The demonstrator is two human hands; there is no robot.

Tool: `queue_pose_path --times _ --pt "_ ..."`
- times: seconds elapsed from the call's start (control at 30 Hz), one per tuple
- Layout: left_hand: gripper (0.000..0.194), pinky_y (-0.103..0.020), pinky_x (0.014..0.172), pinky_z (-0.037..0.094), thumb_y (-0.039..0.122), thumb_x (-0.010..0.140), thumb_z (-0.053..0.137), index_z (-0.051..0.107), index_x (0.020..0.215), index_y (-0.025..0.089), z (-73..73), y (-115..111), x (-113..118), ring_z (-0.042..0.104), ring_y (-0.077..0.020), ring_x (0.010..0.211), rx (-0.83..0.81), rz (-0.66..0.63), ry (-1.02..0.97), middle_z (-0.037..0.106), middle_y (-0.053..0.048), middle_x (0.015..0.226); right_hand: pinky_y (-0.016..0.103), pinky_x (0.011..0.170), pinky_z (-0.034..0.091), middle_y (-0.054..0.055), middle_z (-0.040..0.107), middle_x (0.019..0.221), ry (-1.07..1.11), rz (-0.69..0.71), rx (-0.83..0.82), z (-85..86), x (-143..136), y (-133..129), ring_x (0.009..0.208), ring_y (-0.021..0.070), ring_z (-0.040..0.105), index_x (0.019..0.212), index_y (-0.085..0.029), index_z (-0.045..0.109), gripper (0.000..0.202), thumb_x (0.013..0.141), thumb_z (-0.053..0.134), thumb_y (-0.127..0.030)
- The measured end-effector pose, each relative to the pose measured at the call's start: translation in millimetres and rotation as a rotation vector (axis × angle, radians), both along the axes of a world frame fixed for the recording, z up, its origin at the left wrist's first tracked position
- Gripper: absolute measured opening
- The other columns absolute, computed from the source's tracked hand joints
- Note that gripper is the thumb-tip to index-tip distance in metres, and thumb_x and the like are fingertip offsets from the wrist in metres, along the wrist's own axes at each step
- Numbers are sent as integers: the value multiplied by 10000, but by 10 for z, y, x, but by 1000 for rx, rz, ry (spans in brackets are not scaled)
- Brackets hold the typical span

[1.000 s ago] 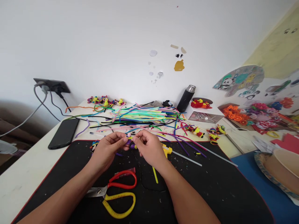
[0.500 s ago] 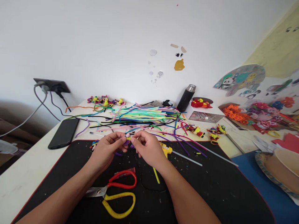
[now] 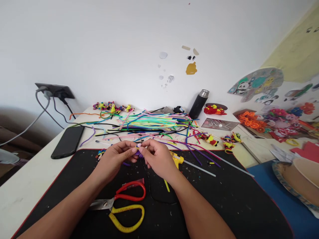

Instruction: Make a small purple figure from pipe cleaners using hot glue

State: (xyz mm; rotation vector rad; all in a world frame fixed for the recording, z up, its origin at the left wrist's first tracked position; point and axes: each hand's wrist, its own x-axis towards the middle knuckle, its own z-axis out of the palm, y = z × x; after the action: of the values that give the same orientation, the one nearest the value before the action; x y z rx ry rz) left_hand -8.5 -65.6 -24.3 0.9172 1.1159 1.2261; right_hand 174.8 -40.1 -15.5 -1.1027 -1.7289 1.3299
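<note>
1. Left hand [image 3: 116, 157]: thumb and forefinger clamped on a small purple-and-yellow piece [image 3: 140, 154]. Fingers cover much of it.
2. Right hand [image 3: 159, 158]: thumb and fingers closed on the same piece from its right side. Fingertips of both hands nearly meet.
3. Piece position: between the hands, over the far part of the black mat [image 3: 211, 202]. Exact clearance: can't tell.
4. Mat: red edging, pale specks scattered about. Scissors [image 3: 106, 203] lie near the forearms, one red handle, one yellow. Short yellow strip [image 3: 166, 186] by the right wrist; yellow glue gun [image 3: 177, 160] partly behind the right hand.
5. White table [image 3: 18, 189]: phone [image 3: 67, 142] at left, screen dark. Heap of multicoloured pipe cleaners [image 3: 154, 122] beyond the mat, strays around it. Small figures [image 3: 228, 144] at right, more at back left.
6. Back right: black flask [image 3: 198, 105], silver top, beside a white box [image 3: 233, 119].
7. Room: white wall [image 3: 112, 49] with stickers and a dark socket panel [image 3: 55, 90], plugs in. Blue surface [image 3: 265, 189] at far right.
</note>
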Motion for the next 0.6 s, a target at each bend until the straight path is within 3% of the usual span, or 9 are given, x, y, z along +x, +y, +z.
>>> queue_pose_path --times 0.1,0.3,0.6 --pt "420 -238 610 561 451 656 967 791 939 195 0 -1 -28 690 -151 629 29 -1 53 771 -23 746 210 445 408 -74 587 567 5 -1 6 2 1 0 423 99 528 1023 -211 677 112 1001 620 -304" --pt "284 -254 638 559 437 758 898 786 876 205 -11 -26 -38 689 -160 655 94 -26 168 755 -17 755 215 457 394 -76 580 561 2 1 25 -4 6 4 427 99 528 1010 -220 679 109 1001 625 -314" --pt "252 -258 625 541 424 773 869 756 829 207 -22 -30 -17 662 -160 643 110 17 170 705 -3 715 213 488 404 -72 599 589 1 46 40 -21 5 -3 454 95 540 1018 -226 678 122 1010 614 -330"
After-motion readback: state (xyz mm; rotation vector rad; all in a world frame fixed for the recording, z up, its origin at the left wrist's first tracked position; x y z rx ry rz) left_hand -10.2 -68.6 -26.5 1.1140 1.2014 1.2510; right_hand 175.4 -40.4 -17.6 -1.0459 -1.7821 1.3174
